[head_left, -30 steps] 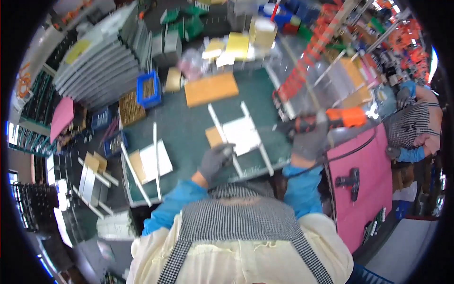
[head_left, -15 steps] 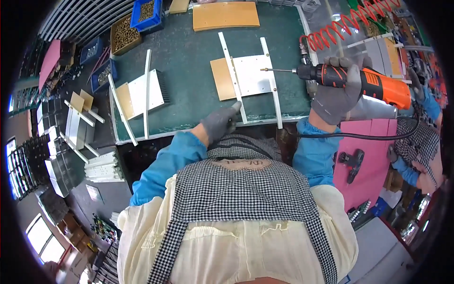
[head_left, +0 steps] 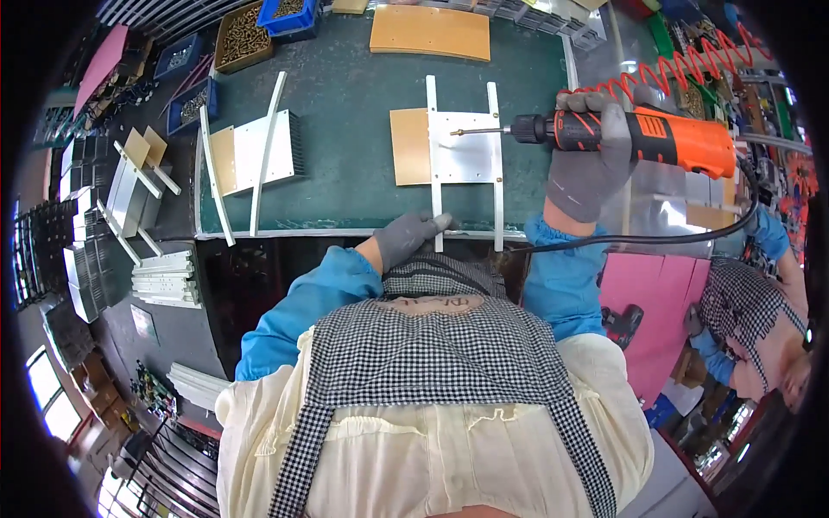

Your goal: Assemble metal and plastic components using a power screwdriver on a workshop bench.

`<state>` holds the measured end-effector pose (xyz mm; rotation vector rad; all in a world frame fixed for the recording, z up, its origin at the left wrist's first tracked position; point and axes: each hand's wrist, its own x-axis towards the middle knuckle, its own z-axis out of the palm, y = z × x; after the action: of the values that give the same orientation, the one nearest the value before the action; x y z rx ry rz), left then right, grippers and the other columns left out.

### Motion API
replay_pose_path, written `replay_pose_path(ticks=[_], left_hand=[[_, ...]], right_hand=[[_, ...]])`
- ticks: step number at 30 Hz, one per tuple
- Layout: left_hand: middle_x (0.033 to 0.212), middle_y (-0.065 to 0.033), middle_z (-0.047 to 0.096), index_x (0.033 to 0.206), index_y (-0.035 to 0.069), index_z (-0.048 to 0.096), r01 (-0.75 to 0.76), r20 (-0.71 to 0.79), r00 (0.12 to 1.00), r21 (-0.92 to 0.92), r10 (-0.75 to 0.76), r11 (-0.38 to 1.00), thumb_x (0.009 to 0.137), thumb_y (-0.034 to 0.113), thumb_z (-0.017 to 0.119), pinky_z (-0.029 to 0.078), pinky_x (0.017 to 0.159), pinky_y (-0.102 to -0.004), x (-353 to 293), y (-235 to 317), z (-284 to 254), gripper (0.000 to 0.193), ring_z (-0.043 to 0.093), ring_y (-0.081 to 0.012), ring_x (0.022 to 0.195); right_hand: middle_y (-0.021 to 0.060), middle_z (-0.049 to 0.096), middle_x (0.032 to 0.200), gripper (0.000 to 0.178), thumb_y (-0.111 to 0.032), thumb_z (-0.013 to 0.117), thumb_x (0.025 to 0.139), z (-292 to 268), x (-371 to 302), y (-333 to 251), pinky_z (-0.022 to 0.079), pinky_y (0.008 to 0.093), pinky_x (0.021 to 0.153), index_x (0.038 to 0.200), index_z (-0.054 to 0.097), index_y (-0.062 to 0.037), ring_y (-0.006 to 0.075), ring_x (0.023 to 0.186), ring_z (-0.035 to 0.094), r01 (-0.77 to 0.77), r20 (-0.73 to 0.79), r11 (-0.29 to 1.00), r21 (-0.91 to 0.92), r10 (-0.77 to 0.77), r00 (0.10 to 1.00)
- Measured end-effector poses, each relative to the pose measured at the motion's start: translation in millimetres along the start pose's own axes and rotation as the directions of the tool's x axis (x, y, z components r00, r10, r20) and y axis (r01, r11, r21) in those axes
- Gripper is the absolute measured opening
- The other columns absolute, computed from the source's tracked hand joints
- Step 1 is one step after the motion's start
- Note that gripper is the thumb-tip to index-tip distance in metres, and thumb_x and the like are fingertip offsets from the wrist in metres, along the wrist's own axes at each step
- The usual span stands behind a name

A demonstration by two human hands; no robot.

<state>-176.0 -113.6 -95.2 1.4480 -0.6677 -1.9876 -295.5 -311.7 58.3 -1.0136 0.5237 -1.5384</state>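
My right hand [head_left: 592,160] wraps round an orange and black electric screwdriver [head_left: 682,143], its fingers closed. The long bit points left, over a silver metal plate [head_left: 466,145]. Two white bars lie across this plate: a left bar [head_left: 434,194] and a right bar [head_left: 497,203], with brass-coloured screws at the right one. A tan board [head_left: 408,147] shows at the plate's left. My left hand [head_left: 409,237] is at the near end of the left bar, thumb on top, closed on it; its other fingers are partly hidden.
A similar plate with bars [head_left: 263,151] lies left on the green table [head_left: 345,112]. Screws fill a box [head_left: 243,39] and blue bins [head_left: 289,15] at the back left. Tan boards [head_left: 429,33] lie at the back. A red coiled hose [head_left: 682,65] and another person [head_left: 751,302] are right.
The screwdriver has moved left, bringing its bit nearer the left bar. That bar now lies straighter, almost parallel to the right one. My left hand stays at its near end.
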Motion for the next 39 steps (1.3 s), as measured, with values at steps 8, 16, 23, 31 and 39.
replay_pose_path(ticks=[8, 16, 23, 31, 39], left_hand=[[0.108, -0.0079, 0.059, 0.128, -0.002, 0.053, -0.132, -0.152, 0.987, -0.624, 0.047, 0.770, 0.102, 0.041, 0.051, 0.052, 0.089, -0.0341, 22, 11, 6, 0.050, 0.059, -0.0193, 0.096], [0.104, -0.0091, 0.057, 0.124, -0.004, 0.052, -0.237, -0.217, 0.969, -0.697, 0.116, 0.677, 0.103, 0.029, 0.051, 0.054, 0.087, -0.0363, 22, 0, 13, 0.038, 0.060, -0.0211, 0.097], [0.104, -0.0097, 0.058, 0.123, -0.005, 0.052, -0.246, -0.198, 0.969, -0.704, 0.148, 0.666, 0.103, 0.027, 0.049, 0.055, 0.086, -0.0377, 30, -5, 10, 0.037, 0.061, -0.0216, 0.095], [0.102, -0.0098, 0.058, 0.119, -0.004, 0.053, -0.219, -0.203, 0.974, -0.710, 0.102, 0.669, 0.103, 0.028, 0.050, 0.055, 0.086, -0.0379, 28, 2, 10, 0.036, 0.062, -0.0225, 0.094], [0.104, -0.0119, 0.055, 0.119, -0.003, 0.050, -0.201, -0.175, 0.979, -0.754, 0.104, 0.625, 0.103, 0.031, 0.051, 0.056, 0.086, -0.0387, 26, -7, 8, 0.038, 0.060, -0.0231, 0.097]], right_hand=[[0.0154, 0.066, 0.076, 0.013, -0.007, 0.063, 0.079, 31, 1, 13, 0.056, 0.0386, 0.069, 0.085, 0.061, 0.0041, 0.0242, 0.069, 0.065, 0.031, -0.015, 0.999, 0.008, -0.031, 0.999], [0.0108, 0.068, 0.076, 0.015, -0.004, 0.066, 0.080, 32, -5, 50, 0.054, 0.0326, 0.070, 0.092, 0.060, 0.0009, 0.0191, 0.069, 0.065, 0.015, 0.095, 0.992, -0.127, -0.003, 0.996], [0.0138, 0.067, 0.076, 0.011, -0.004, 0.066, 0.080, 34, -6, 67, 0.055, 0.0358, 0.071, 0.088, 0.062, 0.0027, 0.0233, 0.069, 0.067, 0.095, 0.136, 0.960, -0.262, -0.061, 0.989], [0.0029, 0.067, 0.079, 0.043, -0.003, 0.075, 0.077, 42, -8, 69, 0.053, 0.0278, 0.069, 0.115, 0.057, 0.0023, 0.0114, 0.070, 0.063, 0.065, 0.311, 0.931, -0.358, 0.054, 0.949], [0.0047, 0.066, 0.084, 0.066, 0.004, 0.071, 0.077, 71, -17, 46, 0.052, 0.0276, 0.065, 0.136, 0.042, 0.0001, 0.0117, 0.070, 0.062, -0.199, 0.440, 0.903, -0.380, 0.366, 0.820]])
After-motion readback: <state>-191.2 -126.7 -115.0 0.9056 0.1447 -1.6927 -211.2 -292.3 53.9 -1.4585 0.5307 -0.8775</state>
